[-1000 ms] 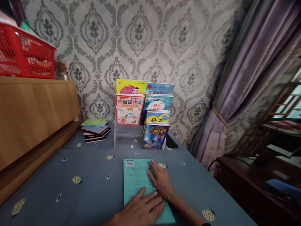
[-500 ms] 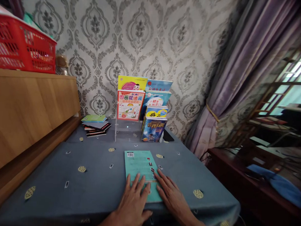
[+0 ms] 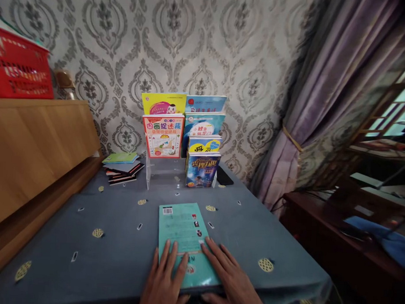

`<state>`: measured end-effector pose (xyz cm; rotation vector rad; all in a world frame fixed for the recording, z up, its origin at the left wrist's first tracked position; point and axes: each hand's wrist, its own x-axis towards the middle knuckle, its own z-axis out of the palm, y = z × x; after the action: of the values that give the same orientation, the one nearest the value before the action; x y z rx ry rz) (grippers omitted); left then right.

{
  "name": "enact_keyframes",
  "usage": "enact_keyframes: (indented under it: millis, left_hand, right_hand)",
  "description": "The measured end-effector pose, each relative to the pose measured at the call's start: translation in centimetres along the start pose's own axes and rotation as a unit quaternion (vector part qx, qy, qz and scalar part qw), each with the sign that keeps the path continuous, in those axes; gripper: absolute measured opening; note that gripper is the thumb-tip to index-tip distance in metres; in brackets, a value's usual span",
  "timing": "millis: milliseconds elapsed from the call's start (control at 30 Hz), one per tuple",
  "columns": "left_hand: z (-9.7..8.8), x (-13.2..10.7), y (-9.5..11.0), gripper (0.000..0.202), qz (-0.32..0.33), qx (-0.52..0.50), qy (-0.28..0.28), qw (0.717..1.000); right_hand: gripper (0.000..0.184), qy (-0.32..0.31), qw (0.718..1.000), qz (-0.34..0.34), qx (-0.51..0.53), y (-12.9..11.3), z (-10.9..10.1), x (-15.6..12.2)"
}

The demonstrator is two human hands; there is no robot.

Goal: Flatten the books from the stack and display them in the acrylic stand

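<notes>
A thin teal book (image 3: pixel 181 229) lies flat, back cover up, on the blue-grey tablecloth (image 3: pixel 113 246) near the front edge. My left hand (image 3: pixel 165 279) rests open on the book's near left part, fingers stretched out flat. My right hand (image 3: pixel 229 279) lies open at the book's near right edge, its fingertips touching the cover. Behind the book stands a clear acrylic rack (image 3: pixel 163 175) with several children's books (image 3: pixel 183 133) standing in tiers.
A small stack of thin books (image 3: pixel 122 167) lies left of the rack. A wooden cabinet (image 3: pixel 33 150) with a red basket (image 3: pixel 17 70) lines the left side. A dark phone (image 3: pixel 224 176) lies by the rack. Purple curtain (image 3: pixel 320 111) and dark furniture stand right.
My hands and the teal book have slid toward the table's front edge. My right hand moved from the book's far right edge to its near right corner. The view shifted rightwards.
</notes>
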<state>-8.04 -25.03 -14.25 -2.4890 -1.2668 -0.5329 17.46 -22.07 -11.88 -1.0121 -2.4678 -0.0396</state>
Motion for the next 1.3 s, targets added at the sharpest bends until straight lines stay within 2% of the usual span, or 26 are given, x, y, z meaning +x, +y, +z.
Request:
enact_keyframes:
  millis: [133, 267, 367, 467, 533, 600, 633, 700, 800, 833, 900, 967, 1067, 1167, 1300]
  left_hand:
    - [-2.1, -0.4, 0.8, 0.057, -0.007, 0.056, 0.031, 0.998]
    - [-3.3, -0.9, 1.1, 0.063, 0.019, 0.060, 0.030, 0.998]
    - [-4.2, -1.2, 0.7, 0.059, 0.051, 0.039, 0.021, 0.998]
    - [-5.9, -0.9, -0.3, 0.048, 0.057, -0.036, 0.015, 0.998]
    - [-7.5, 0.0, -1.2, 0.044, 0.028, -0.129, 0.021, 0.991]
    - [-9.0, 1.4, -2.1, 0.044, -0.040, -0.234, 0.054, 0.970]
    - [-9.6, 2.3, -2.6, 0.045, -0.084, -0.287, 0.069, 0.952]
    - [-10.4, 4.3, -3.4, 0.048, -0.168, -0.397, 0.089, 0.898]
    - [-10.0, 7.6, -4.4, 0.053, -0.214, -0.535, 0.135, 0.806]
    - [-9.5, 8.5, -4.7, 0.054, -0.217, -0.559, 0.160, 0.784]
    - [-8.2, 10.1, -5.4, 0.057, -0.231, -0.573, 0.206, 0.758]
    - [-6.9, 11.2, -5.9, 0.062, -0.266, -0.572, 0.229, 0.741]
    - [-5.4, 12.0, -6.5, 0.068, -0.298, -0.586, 0.234, 0.717]
    - [-4.9, 12.6, -6.9, 0.068, -0.301, -0.585, 0.243, 0.713]
    - [-4.5, 12.9, -7.8, 0.071, -0.318, -0.570, 0.259, 0.712]
  right_hand:
    - [0.087, 0.003, 1.000, 0.018, 0.017, -0.7, -0.4, -1.1]
    - [0.082, 0.006, 0.998, 0.027, 0.048, -0.7, -0.3, -2.0]
    - [0.073, 0.012, 0.997, 0.015, 0.077, -0.2, -0.6, -2.1]
    - [0.057, 0.026, 0.992, 0.007, 0.120, 0.2, -2.0, -1.3]
    - [0.047, 0.044, 0.984, 0.022, 0.171, 0.4, -3.5, -0.1]
    - [0.040, 0.059, 0.967, 0.045, 0.243, 0.4, -5.1, 1.5]
    - [0.037, 0.070, 0.957, 0.064, 0.275, 0.4, -5.7, 2.5]
    - [0.034, 0.092, 0.938, 0.109, 0.314, 0.5, -6.4, 4.4]
    - [0.038, 0.128, 0.917, 0.180, 0.333, 0.9, -5.6, 7.1]
    - [0.040, 0.138, 0.911, 0.200, 0.334, 1.1, -4.9, 7.9]
    - [0.045, 0.156, 0.902, 0.227, 0.332, 1.5, -3.3, 9.3]
    - [0.047, 0.170, 0.898, 0.236, 0.331, 1.8, -1.8, 10.3]
    - [0.046, 0.200, 0.893, 0.236, 0.327, 2.1, -0.5, 11.4]
    - [0.048, 0.219, 0.899, 0.222, 0.307, 2.4, -0.4, 12.1]
    - [0.052, 0.202, 0.914, 0.190, 0.297, 2.4, -0.3, 12.8]
